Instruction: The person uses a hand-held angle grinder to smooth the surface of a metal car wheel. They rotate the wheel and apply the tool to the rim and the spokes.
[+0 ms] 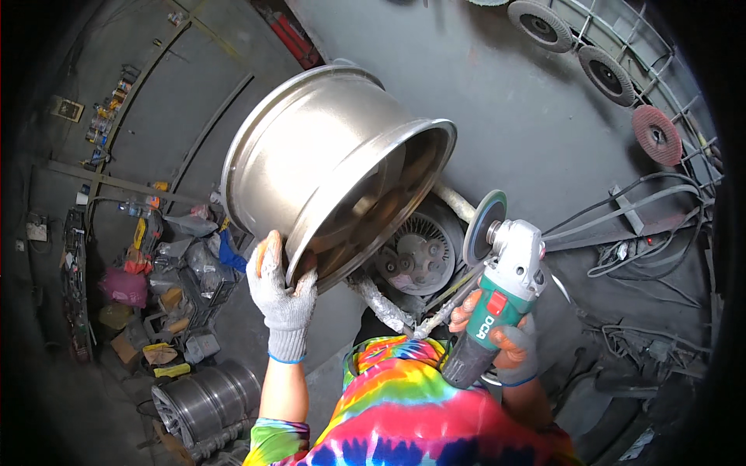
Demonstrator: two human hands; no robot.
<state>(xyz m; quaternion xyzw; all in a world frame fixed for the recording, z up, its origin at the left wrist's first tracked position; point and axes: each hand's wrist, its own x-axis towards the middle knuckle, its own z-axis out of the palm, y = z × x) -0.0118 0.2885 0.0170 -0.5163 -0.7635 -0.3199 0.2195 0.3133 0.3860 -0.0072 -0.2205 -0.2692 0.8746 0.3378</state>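
A bare metal car wheel rim (311,147) is tilted in front of me, its open side facing right and toward me. My left hand (284,299), in a grey knit glove with orange fingertips, is closed on the near left edge of the wheel rim, thumb on the inner side. In my gloved right hand (517,349) is a green and white angle grinder (501,299), gripped round its body. The grinder's flat round disc (483,227) stands up beside the wheel rim, apart from it. Whether the disc is spinning I cannot tell.
Behind the wheel rim sit a round finned metal part (416,260) and wrapped stand arms (381,303). Several abrasive discs (606,75) hang on a wire rack at the upper right. Cables (653,264) loop below. Clutter (179,287) and another wheel rim (214,396) lie left.
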